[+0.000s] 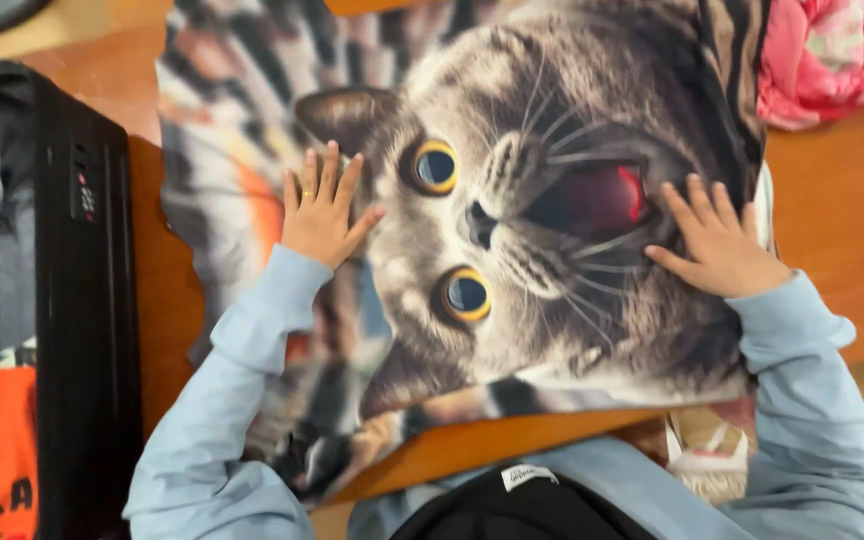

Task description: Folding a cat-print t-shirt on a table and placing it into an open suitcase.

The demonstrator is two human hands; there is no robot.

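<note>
Cloth: one cat-print fabric [532, 250] lay spread over the wooden table [832, 220], its top edge cut off.
Left hand [320, 210]: flat, fingers spread, pressed on the fabric.
Right hand [717, 245]: likewise flat and splayed.
Beside: one black machine [82, 300]; a pink garment [817, 55], partly cropped.

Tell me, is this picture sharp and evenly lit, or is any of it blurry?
Head view: soft, even light, no harsh glare. The cat-print cloth is fairly sharp at its middle, where the left hand and right hand press flat; its striped left part looks smeared. The wooden table shows only faint shadows beside the cloth.
</note>
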